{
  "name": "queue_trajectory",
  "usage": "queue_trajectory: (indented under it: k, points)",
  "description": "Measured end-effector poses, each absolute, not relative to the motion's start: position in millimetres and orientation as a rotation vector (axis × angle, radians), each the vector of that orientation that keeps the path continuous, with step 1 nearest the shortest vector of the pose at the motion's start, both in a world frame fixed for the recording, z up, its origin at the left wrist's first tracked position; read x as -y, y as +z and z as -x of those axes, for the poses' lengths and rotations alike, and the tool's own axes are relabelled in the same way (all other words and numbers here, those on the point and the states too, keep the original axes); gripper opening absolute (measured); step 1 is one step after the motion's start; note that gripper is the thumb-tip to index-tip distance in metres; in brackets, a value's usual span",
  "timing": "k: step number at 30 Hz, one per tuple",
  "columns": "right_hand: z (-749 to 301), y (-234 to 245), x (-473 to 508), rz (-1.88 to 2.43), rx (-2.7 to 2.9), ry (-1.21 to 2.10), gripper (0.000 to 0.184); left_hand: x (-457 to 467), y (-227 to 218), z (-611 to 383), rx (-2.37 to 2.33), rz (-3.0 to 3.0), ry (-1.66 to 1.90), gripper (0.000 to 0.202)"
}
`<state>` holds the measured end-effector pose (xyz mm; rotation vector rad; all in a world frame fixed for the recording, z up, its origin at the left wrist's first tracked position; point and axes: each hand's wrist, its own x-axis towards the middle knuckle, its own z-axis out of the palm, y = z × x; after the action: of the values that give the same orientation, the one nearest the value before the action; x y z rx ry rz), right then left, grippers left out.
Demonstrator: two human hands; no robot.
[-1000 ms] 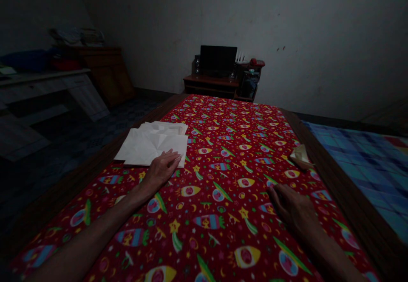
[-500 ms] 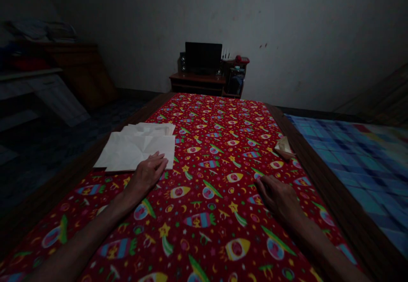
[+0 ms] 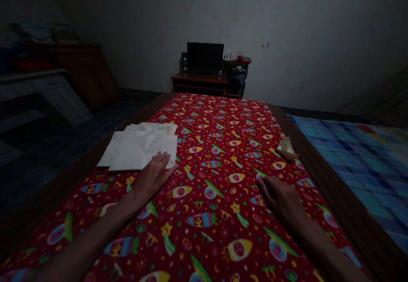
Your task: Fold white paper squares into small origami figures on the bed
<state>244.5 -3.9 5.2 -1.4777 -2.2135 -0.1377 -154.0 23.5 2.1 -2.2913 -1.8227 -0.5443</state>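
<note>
My left hand (image 3: 156,171) lies on the near right corner of a stack of creased white paper sheets (image 3: 134,148), fingers stretched out and the thumb spread to the side. The stack rests on the left part of a red cloth (image 3: 204,197) printed with rockets and stars. On the right side of the cloth lies my right hand (image 3: 282,197), its fingers curled and drawn together; whether anything is inside them I cannot make out. Just beyond it sits a small folded paper piece (image 3: 287,148), whitish and tan, near the cloth's right edge.
The cloth covers a dark brown wooden table (image 3: 318,171). To the right is a blue checked cover (image 3: 347,159). A monitor (image 3: 205,57) stands on a small desk (image 3: 199,79) by the far wall. A wooden cabinet (image 3: 86,74) and a pale desk (image 3: 54,88) are at the left.
My left thumb has spread away from the fingers, which now lie flatter on the paper. The right hand stays where it was. The whole view has shifted slightly.
</note>
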Motion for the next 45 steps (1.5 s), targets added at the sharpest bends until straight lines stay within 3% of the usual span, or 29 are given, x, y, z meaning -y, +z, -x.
queue_trajectory:
  k: [12, 19, 29, 36, 45]
  points:
    - [-242, 10, 4, 1.45, 2.226, -0.167, 0.033, -20, -2, 158, 1.792, 2.238, -0.619, 0.044]
    - [-242, 9, 4, 1.468, 2.217, -0.172, 0.034, -16, 9, 152, 1.793, 2.264, -0.633, 0.034]
    - [-244, 6, 4, 1.496, 2.207, -0.135, 0.031, -30, 22, 147, 2.014, 2.11, -0.29, 0.037]
    - [-243, 8, 4, 1.48, 2.214, -0.161, 0.032, -32, 25, 151, 2.077, 2.153, -0.498, 0.026]
    - [-241, 11, 4, 1.468, 2.206, -0.143, 0.035, -31, 41, 153, 2.29, 2.166, -0.494, 0.02]
